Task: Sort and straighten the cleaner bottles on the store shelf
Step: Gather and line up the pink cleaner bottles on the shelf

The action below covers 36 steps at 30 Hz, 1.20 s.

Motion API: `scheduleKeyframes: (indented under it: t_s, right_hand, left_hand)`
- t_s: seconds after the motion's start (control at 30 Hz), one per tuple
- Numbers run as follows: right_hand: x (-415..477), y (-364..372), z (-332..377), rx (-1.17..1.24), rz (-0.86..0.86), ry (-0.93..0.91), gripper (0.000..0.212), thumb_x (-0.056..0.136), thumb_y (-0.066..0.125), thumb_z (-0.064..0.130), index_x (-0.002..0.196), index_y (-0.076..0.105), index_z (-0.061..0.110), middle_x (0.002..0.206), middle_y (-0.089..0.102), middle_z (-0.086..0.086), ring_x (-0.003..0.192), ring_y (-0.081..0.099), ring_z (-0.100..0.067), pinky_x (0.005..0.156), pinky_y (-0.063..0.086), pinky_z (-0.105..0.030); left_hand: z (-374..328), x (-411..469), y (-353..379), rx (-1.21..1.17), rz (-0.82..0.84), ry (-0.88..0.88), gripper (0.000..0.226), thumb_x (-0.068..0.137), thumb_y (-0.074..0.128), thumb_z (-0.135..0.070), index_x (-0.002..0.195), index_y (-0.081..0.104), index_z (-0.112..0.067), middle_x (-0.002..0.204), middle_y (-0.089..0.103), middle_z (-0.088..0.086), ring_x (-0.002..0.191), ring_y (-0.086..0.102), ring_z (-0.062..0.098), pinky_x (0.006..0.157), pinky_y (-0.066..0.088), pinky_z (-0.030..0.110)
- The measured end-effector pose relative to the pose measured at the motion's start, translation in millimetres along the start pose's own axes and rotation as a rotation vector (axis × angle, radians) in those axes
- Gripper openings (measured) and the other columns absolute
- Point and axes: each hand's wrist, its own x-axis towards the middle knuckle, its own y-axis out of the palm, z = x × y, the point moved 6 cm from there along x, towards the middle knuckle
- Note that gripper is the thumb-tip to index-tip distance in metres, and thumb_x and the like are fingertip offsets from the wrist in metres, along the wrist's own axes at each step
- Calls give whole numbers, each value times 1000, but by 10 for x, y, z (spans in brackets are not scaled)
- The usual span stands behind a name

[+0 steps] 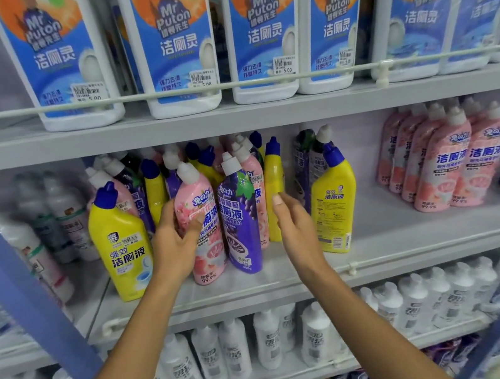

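Store shelving fills the view. Large white jugs (174,43) are ranged on the tier above the hands, and small white bottles (236,350) on the tier below.

The middle shelf (417,247) is the one being attended to. The left hand (174,238) is wrapped round a pink bottle (204,230), with the thumb laid across the label and the fingers behind. The bottle stands upright at the shelf front. The right hand (294,225) is held slack and flat, with nothing in it. It sits just to the right of a purple bottle (239,224), which stands against the pink one. Whether its fingertips touch anything cannot be told.

Progress is judged early to partial:
- **Done:** a pink group (455,161) is seen well to the right of the right hand, already gathered by colour.
- **Left:** a mixed cluster (204,163) of yellow, pink and purple is crowded behind both hands, with necks pointing different ways.
- **Also left:** a yellow bottle (120,244) outside the left hand and another yellow one (333,201) beyond the right hand are set apart from their kind. Separation by colour and squaring of the rows are judged to remain.
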Motion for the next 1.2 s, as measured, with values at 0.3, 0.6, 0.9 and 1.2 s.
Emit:
scheduleKeyframes:
  t_s: [0.3,0.6,0.9,1.2]
  right_hand:
    - [120,556,-163,-324,-36,-157,50,87,82,35,125,62,10,116,73,-4,100,69,-18,77,52,-9]
    - [5,-289,-156,-438,-88,-178,47,84,84,41,118,63,17,110,73,2,94,71,-13,79,62,-40]
    - [54,-1078,-92,-529,-251,-160,44,84,84,41,116,65,17,107,74,1,90,71,-12,76,61,-33]
    - [329,-1064,-155,-512,-277,-137,47,86,83,35,122,62,13,112,73,-4,93,71,-20,80,61,-36]
  left_hand:
    - [-32,-31,-66,90,1,44,46,98,68,-28,140,50,-20,125,70,2,112,69,17,93,60,45]
    - [90,-35,-7,-2,-29,-4,53,91,71,-39,138,51,-24,123,69,-2,113,68,18,93,59,48]
    - [181,-21,157,-41,-54,7,39,98,70,-26,133,53,-22,124,69,0,113,67,21,96,57,45]
    - [155,-52,185,-56,-41,12,40,99,66,-24,136,52,-20,122,67,-2,112,65,17,90,54,31]
